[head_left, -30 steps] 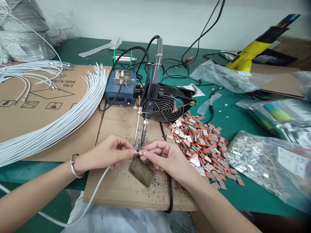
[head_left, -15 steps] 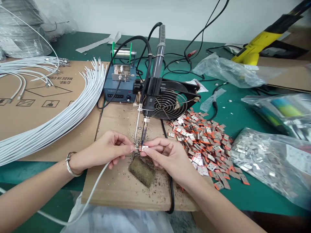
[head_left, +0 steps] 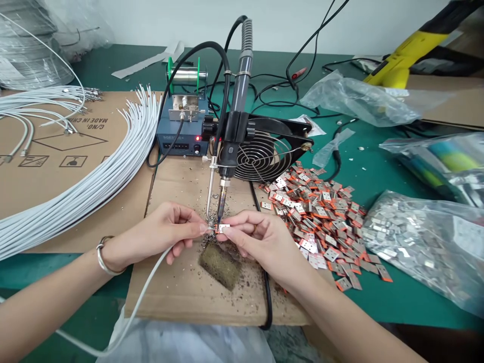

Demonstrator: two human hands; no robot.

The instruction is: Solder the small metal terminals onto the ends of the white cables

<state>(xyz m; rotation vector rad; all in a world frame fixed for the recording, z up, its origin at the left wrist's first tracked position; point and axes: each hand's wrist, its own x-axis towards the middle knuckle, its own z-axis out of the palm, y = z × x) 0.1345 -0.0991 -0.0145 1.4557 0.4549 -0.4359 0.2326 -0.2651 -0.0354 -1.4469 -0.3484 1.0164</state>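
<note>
My left hand point(head_left: 172, 232) pinches the end of a white cable point(head_left: 145, 290), which loops down past my wrist. Between the thumb and fingers of my right hand point(head_left: 260, 242) is a small metal USB connector point(head_left: 224, 228) with an orange edge. Cable end and connector meet just under the tip of a soldering iron point(head_left: 221, 204), clamped upright in a holder. Beside the tip, a thin metal feed tube point(head_left: 210, 194) points down at the same spot; the exact contact is too small to tell. A brown sponge point(head_left: 220, 266) lies right below my fingers.
To the right spreads a pile of USB connectors point(head_left: 321, 212), beside a plastic bag of metal pieces point(head_left: 412, 237). A bundle of white cables point(head_left: 94, 186) curves across cardboard at left. Behind stand a blue solder feeder point(head_left: 179, 133) with a solder spool point(head_left: 185, 75) and a black fan point(head_left: 260, 156).
A red light now glows on the blue feeder's front. The view has shifted slightly, while both hands keep their hold at the iron's tip.
</note>
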